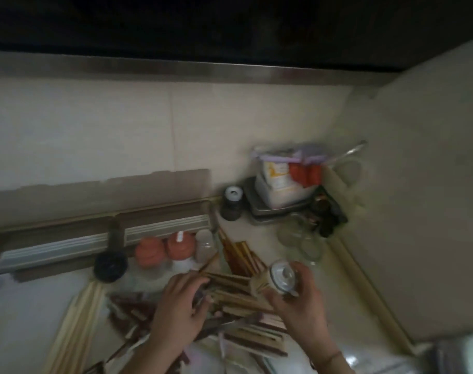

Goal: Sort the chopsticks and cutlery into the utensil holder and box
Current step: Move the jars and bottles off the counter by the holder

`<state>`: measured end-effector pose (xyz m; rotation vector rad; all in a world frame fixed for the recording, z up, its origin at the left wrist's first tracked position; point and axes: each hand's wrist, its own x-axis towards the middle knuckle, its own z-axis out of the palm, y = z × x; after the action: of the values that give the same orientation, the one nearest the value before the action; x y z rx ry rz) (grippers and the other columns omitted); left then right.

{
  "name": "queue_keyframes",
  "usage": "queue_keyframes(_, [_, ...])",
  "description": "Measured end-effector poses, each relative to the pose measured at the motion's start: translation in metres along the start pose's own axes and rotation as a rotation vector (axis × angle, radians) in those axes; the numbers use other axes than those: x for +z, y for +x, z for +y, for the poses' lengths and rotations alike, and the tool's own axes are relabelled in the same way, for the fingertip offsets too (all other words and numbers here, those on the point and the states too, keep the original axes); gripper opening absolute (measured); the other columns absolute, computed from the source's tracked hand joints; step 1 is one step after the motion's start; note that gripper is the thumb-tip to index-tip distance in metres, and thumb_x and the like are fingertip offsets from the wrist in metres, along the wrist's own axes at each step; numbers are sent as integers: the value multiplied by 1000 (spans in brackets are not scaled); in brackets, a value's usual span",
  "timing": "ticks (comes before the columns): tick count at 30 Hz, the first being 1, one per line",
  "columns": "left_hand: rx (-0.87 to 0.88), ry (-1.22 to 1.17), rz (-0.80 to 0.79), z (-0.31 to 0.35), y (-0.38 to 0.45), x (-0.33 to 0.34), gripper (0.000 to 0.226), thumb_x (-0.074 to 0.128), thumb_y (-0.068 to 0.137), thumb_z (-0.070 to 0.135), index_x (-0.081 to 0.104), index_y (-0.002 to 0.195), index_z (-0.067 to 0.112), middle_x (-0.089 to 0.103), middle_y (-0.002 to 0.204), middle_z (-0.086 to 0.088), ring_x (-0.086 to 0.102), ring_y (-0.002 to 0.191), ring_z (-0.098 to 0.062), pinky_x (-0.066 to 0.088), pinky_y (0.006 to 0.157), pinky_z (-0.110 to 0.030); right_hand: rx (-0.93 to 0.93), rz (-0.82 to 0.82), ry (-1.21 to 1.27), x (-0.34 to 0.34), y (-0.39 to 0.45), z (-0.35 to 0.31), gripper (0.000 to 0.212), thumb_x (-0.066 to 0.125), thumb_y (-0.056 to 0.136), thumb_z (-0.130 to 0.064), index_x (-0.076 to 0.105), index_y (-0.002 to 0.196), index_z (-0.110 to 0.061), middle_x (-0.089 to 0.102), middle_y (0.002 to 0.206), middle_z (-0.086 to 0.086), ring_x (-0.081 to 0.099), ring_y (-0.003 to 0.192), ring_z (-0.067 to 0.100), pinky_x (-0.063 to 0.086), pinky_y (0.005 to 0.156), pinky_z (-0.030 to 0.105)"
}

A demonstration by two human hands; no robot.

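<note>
1. Left hand point(179, 310): fingers curled onto the chopsticks point(230, 290) pile, pinching some; blur hides how many.
2. Right hand point(300, 300): wrapped around a small jar point(279, 276) with a clear lid, held just above the pile.
3. Chopsticks lie scattered on the surface point(351, 306) under and between both hands; a pale bundle point(76, 327) lies far left.
4. Behind: two orange-capped bottles point(162, 249), glass jars point(302, 241), stacked containers point(281, 182) in the corner.

Both hands point(180, 309) point(297, 298) forward, fingers curled.
</note>
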<state>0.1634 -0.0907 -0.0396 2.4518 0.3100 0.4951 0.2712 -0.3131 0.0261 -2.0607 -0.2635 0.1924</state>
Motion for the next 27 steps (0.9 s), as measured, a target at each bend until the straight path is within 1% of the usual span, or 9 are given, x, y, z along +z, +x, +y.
queue_keyframes(6, [118, 167, -296, 34, 25, 44, 37, 52, 76, 46, 64, 107, 29, 57, 113, 11, 55, 106, -17, 43, 92, -31, 209, 366, -125, -78, 25, 59, 56, 86, 63, -39, 50, 106, -29, 65, 90, -5, 61, 78, 17, 39, 61, 26])
queue_keyframes(8, [124, 208, -445, 44, 31, 55, 48, 44, 79, 55, 60, 119, 32, 51, 127, 12, 52, 117, -19, 46, 96, -35, 243, 406, -171, -93, 41, 79, 59, 84, 66, -37, 47, 111, -27, 66, 94, 0, 64, 84, 27, 38, 63, 26])
queue_keyframes(11, [109, 283, -640, 58, 40, 70, 73, 24, 79, 66, 43, 141, 33, 30, 149, 12, 29, 139, -22, 28, 112, -42, 276, 409, -205, -103, 65, 102, 62, 83, 68, -32, 46, 116, -22, 67, 99, 7, 64, 92, 35, 44, 67, 31])
queue_keyframes(14, [131, 330, -670, 64, 45, 77, 67, 33, 82, 64, 42, 141, 34, 29, 148, 14, 32, 136, -21, 30, 111, -44, 278, 378, -222, -103, 85, 112, 60, 82, 70, -24, 49, 119, -14, 66, 107, 15, 62, 98, 39, 43, 71, 32])
queue_keyframes(16, [117, 348, -710, 65, 46, 78, 58, 43, 76, 63, 56, 125, 35, 45, 132, 15, 55, 117, -18, 50, 94, -41, 286, 347, -199, -101, 95, 115, 58, 81, 71, -21, 50, 119, -13, 65, 110, 15, 61, 101, 38, 40, 72, 29])
queue_keyframes(18, [83, 333, -675, 64, 45, 80, 57, 43, 70, 65, 60, 116, 37, 53, 122, 15, 62, 104, -17, 56, 81, -37, 292, 321, -176, -98, 105, 116, 57, 80, 71, -22, 51, 120, -15, 66, 110, 12, 62, 102, 34, 40, 73, 27])
queue_keyframes(22, [-3, 345, -724, 65, 49, 82, 85, 16, 66, 68, 33, 144, 38, 24, 150, 16, 25, 139, -19, 25, 114, -40, 256, 277, -151, -91, 121, 119, 55, 80, 72, -23, 53, 119, -16, 67, 109, 8, 63, 101, 29, 42, 75, 25])
queue_keyframes(25, [-18, 362, -716, 70, 54, 80, 90, 10, 62, 68, 26, 146, 39, 15, 153, 18, 17, 141, -15, 18, 116, -35, 247, 244, -167, -87, 132, 121, 57, 77, 74, -26, 53, 124, -18, 67, 113, 5, 63, 104, 26, 42, 79, 23])
queue_keyframes(27, [-34, 356, -711, 66, 52, 81, 80, 19, 71, 68, 31, 144, 38, 20, 150, 18, 22, 140, -15, 22, 115, -35, 248, 244, -186, -85, 138, 120, 59, 76, 75, -26, 52, 128, -17, 66, 116, 7, 62, 106, 27, 41, 81, 23])
